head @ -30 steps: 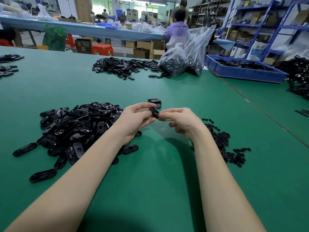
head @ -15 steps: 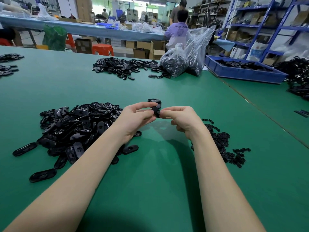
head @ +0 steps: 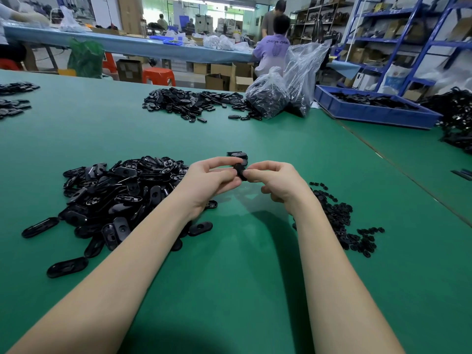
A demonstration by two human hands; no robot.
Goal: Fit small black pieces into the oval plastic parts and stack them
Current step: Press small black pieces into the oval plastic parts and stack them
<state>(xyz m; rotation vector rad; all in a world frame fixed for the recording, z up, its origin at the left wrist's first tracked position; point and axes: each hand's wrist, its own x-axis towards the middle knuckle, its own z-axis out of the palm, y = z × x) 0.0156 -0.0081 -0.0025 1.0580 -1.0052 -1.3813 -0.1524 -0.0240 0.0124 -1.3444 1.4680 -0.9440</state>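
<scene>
Head view looks down on a wide green tabletop (head: 229, 290) that carries everything, set out, it seems, so each hand has its own supply close by. Largest on it is the heap of oval plastic parts (head: 120, 195) on the left, within easy reach of the left arm; a looser scatter of small black pieces (head: 339, 221) lies to the right, beside the right forearm. Just beyond the hands sits a short stack of finished ovals (head: 238, 155), placed far enough forward to stay out of the working space yet near enough to drop the next one on. Both hands are raised above the tabletop and meet in the middle. The left hand (head: 207, 182) has its grip clenched on one oval part (head: 240, 171), pinched between thumb and fingers so it stands edge-on and steady. The right hand (head: 275, 182) grasps the same part from the other side, fingertips pressed against it, likely pushing a small piece home, though the piece itself is too small and hidden to make out. By my reading the fitting step is under way, and this part is not yet on the stack.
</scene>
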